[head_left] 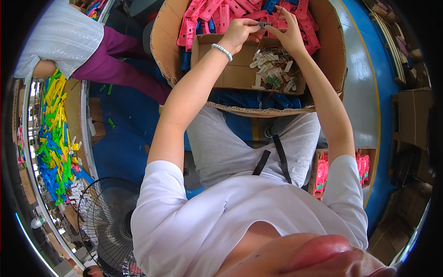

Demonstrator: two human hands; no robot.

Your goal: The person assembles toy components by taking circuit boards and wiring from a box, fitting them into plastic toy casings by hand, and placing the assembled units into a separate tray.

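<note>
The left hand's (240,35) fingertips pinch a small grey part (264,25) near the far edge of the inner carton (225,69); the right hand's (290,40) thumb meets it, index finger raised, its grip indeterminable. The inner carton contains small white parts (272,67) and sits inside a large cardboard box (333,46) containing pink parts (222,18) and blue parts (277,99). Both forearms extend forward and converge.

Appearing as a small dark-grey piece (264,25), short and blocky in shape. Being pinched between the left-hand fingers (249,28) at one end and the right-hand fingers (275,32) at the other. Pointing roughly sideways, hanging above the large cardboard carton (167,44). Being too small for telling finer details.
</note>
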